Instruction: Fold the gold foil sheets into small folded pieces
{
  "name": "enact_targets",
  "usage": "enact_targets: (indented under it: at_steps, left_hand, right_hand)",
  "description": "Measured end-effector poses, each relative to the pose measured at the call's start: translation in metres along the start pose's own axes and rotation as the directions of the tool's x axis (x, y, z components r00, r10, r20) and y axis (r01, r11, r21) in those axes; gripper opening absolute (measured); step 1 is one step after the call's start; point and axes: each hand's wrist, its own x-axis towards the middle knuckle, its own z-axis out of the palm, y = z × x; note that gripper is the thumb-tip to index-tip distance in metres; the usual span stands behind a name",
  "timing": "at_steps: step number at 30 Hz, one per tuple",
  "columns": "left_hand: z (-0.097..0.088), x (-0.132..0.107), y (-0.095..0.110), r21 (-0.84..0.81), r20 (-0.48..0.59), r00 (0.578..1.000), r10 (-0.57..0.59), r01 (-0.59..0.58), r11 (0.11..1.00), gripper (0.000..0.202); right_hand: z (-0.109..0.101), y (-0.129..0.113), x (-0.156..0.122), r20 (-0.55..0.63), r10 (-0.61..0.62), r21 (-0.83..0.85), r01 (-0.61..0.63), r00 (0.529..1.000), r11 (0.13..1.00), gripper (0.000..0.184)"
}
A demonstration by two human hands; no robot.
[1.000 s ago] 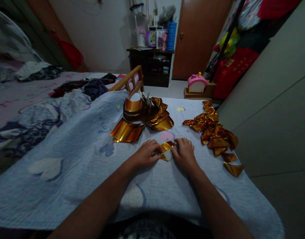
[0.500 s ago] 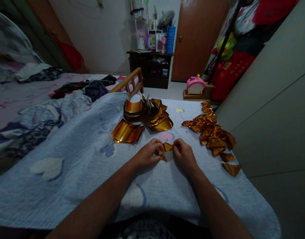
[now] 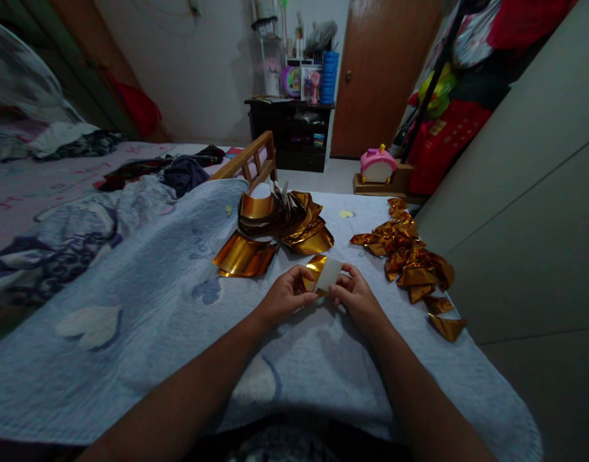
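Observation:
Between my hands is a partly folded sheet of gold foil paper (image 3: 327,274), gold on its left part and pale on its right. My left hand (image 3: 289,295) pinches its left side, thumb along the lower edge. My right hand (image 3: 356,294) grips the right side between thumb and fingers. Beyond my left hand lies a fanned stack of gold foil sheets (image 3: 249,253), curled and loosely spread. Off to the right, several folded gold foil pieces (image 3: 417,266) lie in a heap near the edge.
A light blue quilted cover (image 3: 169,359) with heart shapes lies beneath everything. A tall pale panel (image 3: 530,244) rises along the right side. Past the far edge stand a wooden rail (image 3: 246,157), a pink toy case (image 3: 378,167) and a dark cabinet (image 3: 289,138).
The foil sheet in my hands has been raised and turned, so a larger pale face shows. Both hands have shifted their grip slightly; the stack and heap stay put.

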Motion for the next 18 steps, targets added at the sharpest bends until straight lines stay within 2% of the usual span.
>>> enact_targets:
  at_steps: [3, 10, 13, 15, 18]
  left_hand:
    - [0.0023, 0.0001, -0.0005, 0.013, -0.045, 0.999, -0.016, 0.017, 1.0, 0.049]
    - [0.0097, -0.0033, 0.001, 0.076, -0.014, 0.997, -0.078, 0.078, 0.994, 0.048]
    - [0.0096, -0.0024, 0.004, 0.057, -0.052, 0.999, -0.017, 0.02, 0.998, 0.053]
    - [0.0076, -0.0015, 0.0055, 0.079, -0.094, 0.995, 0.033, -0.026, 0.997, 0.063]
    - [0.0042, -0.0012, 0.006, 0.134, -0.134, 0.99, 0.051, -0.033, 0.99, 0.08]
  right_hand:
    - [0.0012, 0.0035, 0.0014, 0.011, 0.002, -0.007, -0.002, 1.0, 1.0, 0.061]
    - [0.0039, 0.0038, -0.0002, 0.034, 0.031, -0.052, -0.029, 0.999, 0.998, 0.065]
    - [0.0041, 0.0027, -0.0014, 0.073, 0.042, -0.029, -0.04, 0.996, 0.999, 0.065]
    - [0.0043, 0.0019, -0.0023, 0.101, 0.047, -0.019, -0.046, 0.994, 0.999, 0.065]
    - [0.0049, -0.0001, -0.0037, 0.122, 0.063, -0.038, -0.059, 0.99, 0.998, 0.064]
